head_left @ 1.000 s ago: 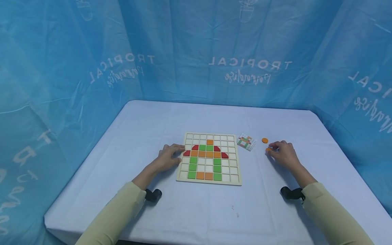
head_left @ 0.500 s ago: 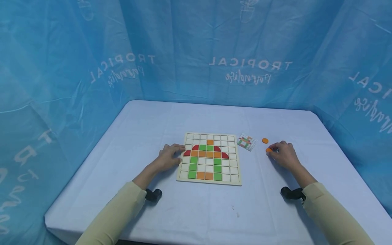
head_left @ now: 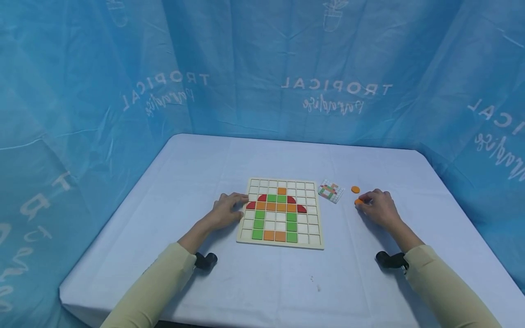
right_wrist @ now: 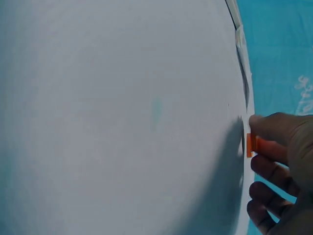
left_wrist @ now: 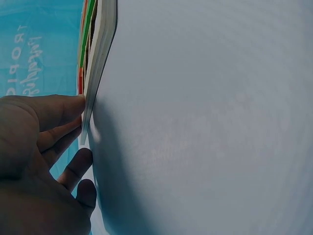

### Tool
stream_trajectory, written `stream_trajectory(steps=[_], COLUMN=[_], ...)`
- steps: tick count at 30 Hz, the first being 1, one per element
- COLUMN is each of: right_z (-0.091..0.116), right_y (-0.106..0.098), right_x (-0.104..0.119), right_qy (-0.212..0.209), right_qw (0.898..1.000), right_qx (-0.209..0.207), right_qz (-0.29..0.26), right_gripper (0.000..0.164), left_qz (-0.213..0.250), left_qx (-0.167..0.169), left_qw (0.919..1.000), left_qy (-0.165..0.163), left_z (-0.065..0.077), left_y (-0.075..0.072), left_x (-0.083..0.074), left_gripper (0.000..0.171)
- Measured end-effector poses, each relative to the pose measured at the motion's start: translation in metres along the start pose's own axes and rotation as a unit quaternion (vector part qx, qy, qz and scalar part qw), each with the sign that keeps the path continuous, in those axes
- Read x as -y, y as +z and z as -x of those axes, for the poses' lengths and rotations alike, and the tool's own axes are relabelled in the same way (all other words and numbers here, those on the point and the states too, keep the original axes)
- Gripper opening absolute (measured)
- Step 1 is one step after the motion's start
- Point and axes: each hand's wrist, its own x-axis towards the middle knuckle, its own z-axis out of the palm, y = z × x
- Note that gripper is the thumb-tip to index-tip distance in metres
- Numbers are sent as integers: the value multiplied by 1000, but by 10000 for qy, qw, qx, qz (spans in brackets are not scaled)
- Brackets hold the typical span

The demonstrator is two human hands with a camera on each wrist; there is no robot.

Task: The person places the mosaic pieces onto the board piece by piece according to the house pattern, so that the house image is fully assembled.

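Observation:
A cream wooden grid board (head_left: 303, 244) lies on the white table in the head view. Green, orange and red pieces on it form a pattern. My left hand (head_left: 224, 211) rests against the board's left edge, touching it with thumb and fingertips; the left wrist view has this edge (left_wrist: 100, 54) from the side. To the right of the board, my right hand (head_left: 379, 208) pinches an orange disc (head_left: 358, 202) low over the cloth. In the right wrist view, the orange disc (right_wrist: 253, 142) shows between thumb and fingers. A second orange disc (head_left: 355, 189) lies just beyond this hand.
A small pattern card (head_left: 330, 191) lies tilted beside the board's right edge, printed with a similar coloured design. White cloth covers the table (head_left: 262, 282). Blue printed sheeting (head_left: 254, 59) hangs behind and at both sides.
The pinched orange disc has shifted very slightly left with my right fingers. My left hand and the board stay in place.

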Motion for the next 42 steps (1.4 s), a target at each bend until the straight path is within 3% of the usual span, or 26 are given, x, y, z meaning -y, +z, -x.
stream_trajectory(steps=[4,10,22,27,33,42], right_z=[-4,-14,-39,-50,-68,-82], right_y=[-2,4,40,53,65,72], right_x=[16,56,130,151,172,180], right_qy=[-253,-556,-810,-1126,-1162,-1207], right_qw=[9996,9974,9926,9874,9880,9889], right_qx=[-62,-88,181,223,416,700], right_qz=[-92,-444,-892,-1085,-924,-504], right_gripper=[28,27,26,26,29,30], left_qz=[20,44,-35,-86,-7,-5], left_qx=[-6,3,14,-31,-47,-65], left_qw=[10000,10000,9999,9998,9999,9999], left_qy=[-47,-43,-161,-167,-96,-95], left_z=[0,2,0,0,0,2], left_y=[-1,-3,0,0,-1,0], left_x=[-1,0,-1,-2,-1,-1], left_gripper=[47,47,48,48,48,47])
